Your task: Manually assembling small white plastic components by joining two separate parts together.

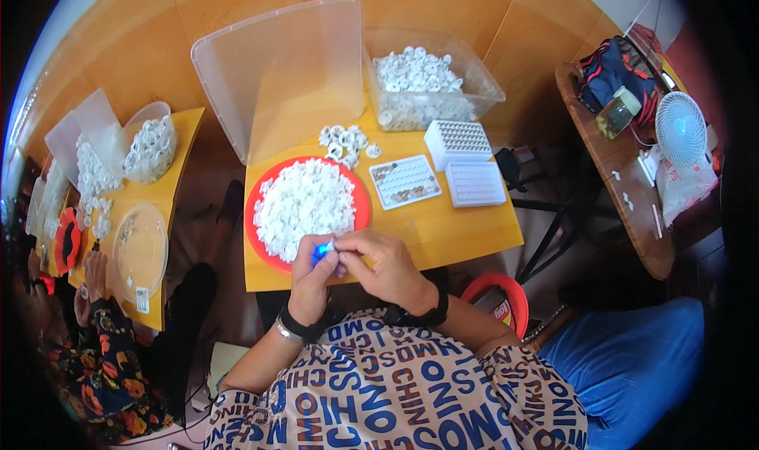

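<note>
Tabletop: fingers [336, 252] hide blue piece [319, 252].

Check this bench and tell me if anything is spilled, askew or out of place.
A few small white rings lie loose on the yellow table, outside the red tray and the clear bin. The bin's lid stands propped on edge. Both hands, left hand and right hand, pinch a small blue piece.

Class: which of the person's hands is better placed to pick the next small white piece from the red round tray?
Probably the left hand: it touches the red round tray beside the white pieces. The right hand sits nearer the tray's rim.
</note>
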`<state>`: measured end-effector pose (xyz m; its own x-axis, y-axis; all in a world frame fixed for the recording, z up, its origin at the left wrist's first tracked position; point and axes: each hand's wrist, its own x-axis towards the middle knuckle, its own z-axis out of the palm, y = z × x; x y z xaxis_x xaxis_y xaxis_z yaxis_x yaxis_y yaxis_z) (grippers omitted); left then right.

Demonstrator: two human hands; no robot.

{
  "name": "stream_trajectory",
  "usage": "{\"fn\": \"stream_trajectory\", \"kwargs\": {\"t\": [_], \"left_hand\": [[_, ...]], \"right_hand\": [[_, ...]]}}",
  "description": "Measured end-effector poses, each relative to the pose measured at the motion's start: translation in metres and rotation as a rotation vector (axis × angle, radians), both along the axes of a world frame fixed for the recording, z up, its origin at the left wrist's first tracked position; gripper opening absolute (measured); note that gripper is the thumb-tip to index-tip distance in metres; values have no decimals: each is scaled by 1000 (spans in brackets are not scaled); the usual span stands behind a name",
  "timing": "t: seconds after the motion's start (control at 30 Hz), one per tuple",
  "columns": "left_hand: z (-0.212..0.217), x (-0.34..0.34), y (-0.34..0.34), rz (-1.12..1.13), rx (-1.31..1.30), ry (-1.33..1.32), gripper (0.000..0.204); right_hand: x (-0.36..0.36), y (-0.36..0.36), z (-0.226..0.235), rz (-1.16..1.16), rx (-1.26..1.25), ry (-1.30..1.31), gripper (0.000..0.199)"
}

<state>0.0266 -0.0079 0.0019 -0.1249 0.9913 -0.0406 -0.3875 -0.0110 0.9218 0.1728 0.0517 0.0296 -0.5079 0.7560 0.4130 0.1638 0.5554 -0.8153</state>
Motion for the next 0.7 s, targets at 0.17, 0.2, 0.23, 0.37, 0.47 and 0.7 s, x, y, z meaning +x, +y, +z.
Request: {"fn": "stream_trajectory", "kwargs": {"t": [0.17,0.2,0.23,0.37,0.47,0.7], "left_hand": [[-1,0,4,-8,17,-80,17],[0,0,4,-8,24,-81,17],[1,0,4,-8,27,-89,17],[8,2,6,15,6,-100,17],[-3,-4,6,-38,21,-59,19],[2,-1,5,-72,5,-90,23]], "right_hand": [[-4,1,-3,-13,63,11,14],[-4,1,-3,-12,70,9,14],[-5,2,-2,-1,79,15,15],[-4,1,-2,16,45,-2,19],[-4,-1,6,5,-69,-70,30],[3,14,17,46,27,-174,31]]}}
